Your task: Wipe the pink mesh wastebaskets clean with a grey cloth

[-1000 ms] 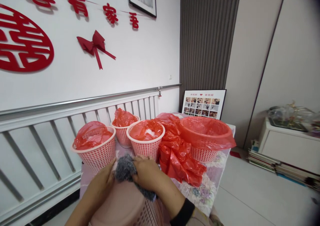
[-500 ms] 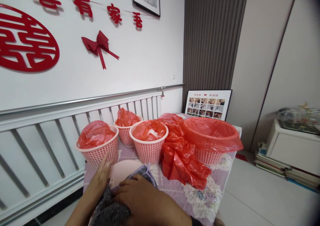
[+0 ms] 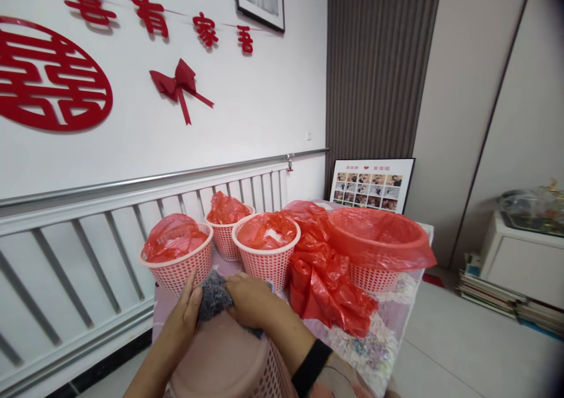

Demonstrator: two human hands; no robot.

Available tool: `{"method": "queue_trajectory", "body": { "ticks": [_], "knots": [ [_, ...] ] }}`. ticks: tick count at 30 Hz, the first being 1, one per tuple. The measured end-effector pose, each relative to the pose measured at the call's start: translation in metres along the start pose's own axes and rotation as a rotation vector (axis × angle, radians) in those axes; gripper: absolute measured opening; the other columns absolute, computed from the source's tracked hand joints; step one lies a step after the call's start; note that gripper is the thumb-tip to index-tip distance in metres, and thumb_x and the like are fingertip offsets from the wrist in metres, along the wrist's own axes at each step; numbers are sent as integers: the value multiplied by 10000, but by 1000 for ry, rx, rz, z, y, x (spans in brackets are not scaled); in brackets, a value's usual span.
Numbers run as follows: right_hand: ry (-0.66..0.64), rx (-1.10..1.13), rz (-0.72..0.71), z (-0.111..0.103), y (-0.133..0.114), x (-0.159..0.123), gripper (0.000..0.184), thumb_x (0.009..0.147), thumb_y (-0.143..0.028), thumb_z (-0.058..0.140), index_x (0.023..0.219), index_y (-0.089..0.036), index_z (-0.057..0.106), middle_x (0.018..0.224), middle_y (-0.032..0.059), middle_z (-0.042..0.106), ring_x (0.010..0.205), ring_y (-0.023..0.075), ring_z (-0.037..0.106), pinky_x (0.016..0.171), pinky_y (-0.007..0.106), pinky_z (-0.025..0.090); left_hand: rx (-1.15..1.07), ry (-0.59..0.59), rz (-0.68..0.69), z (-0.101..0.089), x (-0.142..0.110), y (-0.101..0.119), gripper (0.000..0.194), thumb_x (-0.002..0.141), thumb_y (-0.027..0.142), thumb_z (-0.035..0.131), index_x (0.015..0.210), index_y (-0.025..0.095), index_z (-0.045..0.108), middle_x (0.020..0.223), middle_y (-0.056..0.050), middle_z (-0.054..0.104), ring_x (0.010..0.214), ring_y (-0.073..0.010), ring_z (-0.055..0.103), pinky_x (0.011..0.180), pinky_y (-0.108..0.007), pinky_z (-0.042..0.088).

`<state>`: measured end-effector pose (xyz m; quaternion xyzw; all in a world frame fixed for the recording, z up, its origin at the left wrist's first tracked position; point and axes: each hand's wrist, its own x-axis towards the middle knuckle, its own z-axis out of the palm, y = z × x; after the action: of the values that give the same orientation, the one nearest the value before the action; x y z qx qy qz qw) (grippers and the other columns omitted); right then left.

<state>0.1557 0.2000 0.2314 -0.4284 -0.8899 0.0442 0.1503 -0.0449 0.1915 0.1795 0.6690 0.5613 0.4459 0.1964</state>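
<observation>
A pink perforated plastic basket (image 3: 220,357) stands upside down in front of me, its solid base facing up. My right hand (image 3: 249,298) presses a dark grey fluffy cloth (image 3: 214,295) against the far edge of the base, fingers bent over the cloth. My left hand (image 3: 188,309) lies along the basket's left side, fingers stretched out and the thumb beside the cloth. Beyond my hands stand a left basket (image 3: 178,269), a middle basket (image 3: 267,263) and a back basket (image 3: 227,236), each lined with a red plastic bag.
A crumpled roll of red bags (image 3: 326,292) lies on the lilac tablecloth (image 3: 374,351). A larger lined basket (image 3: 379,239) stands at the right. A white radiator (image 3: 110,257) runs along the left wall. Books (image 3: 493,295) are stacked beneath a white cabinet (image 3: 520,263).
My right hand has moved the cloth forward to the far edge of the upturned basket. More of the basket's base and perforated side now shows nearer me. My left hand stays at its left side.
</observation>
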Motion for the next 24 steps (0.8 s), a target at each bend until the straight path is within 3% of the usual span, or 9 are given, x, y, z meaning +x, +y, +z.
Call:
{"method": "queue_trajectory", "body": {
  "ticks": [4,7,12,16,20,24],
  "knots": [
    [-1,62,9,-4,-11,-35,339,881,-277,645,1198,-164,689,1326,125,684,1280,339,576,1084,517,457,-92,-54,-86,3,1,-3,733,978,580,254,1567,147,292,1636,-155,380,1533,-269,306,1258,-492,262],
    [-28,119,0,2,-22,-57,407,865,-300,702,1255,-191,658,1418,108,631,1333,335,541,1155,566,379,-96,-60,-87,5,6,-18,786,974,599,218,1560,79,283,1675,-190,271,1544,-283,275,1268,-486,226],
    [-52,97,-216,45,-52,-61,217,994,-338,572,1166,-245,667,1342,18,694,1265,285,612,1058,543,498,40,-153,-38,-1,20,-45,748,953,625,241,1408,125,560,1629,-170,384,1538,-316,290,1251,-514,271],
    [-33,33,-256,66,-64,-55,183,1018,-394,560,1121,-282,662,1302,-34,715,1221,277,644,984,523,553,68,-161,-43,-3,19,-45,740,963,605,217,1477,144,483,1644,-147,365,1520,-288,337,1249,-473,280],
    [-71,128,-230,41,-36,-76,134,974,-334,634,1095,-296,677,1317,-46,707,1262,260,613,1095,520,460,27,-104,-54,4,8,-25,759,948,596,293,1517,103,387,1648,-196,335,1542,-289,279,1254,-488,256],
    [63,342,16,5,1,-107,480,771,-226,746,1236,-290,646,1337,7,676,1314,230,548,1128,379,417,-24,-152,-171,6,1,-6,813,939,640,267,1566,122,271,1570,-224,458,1477,-324,413,1179,-546,387]
  ]
}}
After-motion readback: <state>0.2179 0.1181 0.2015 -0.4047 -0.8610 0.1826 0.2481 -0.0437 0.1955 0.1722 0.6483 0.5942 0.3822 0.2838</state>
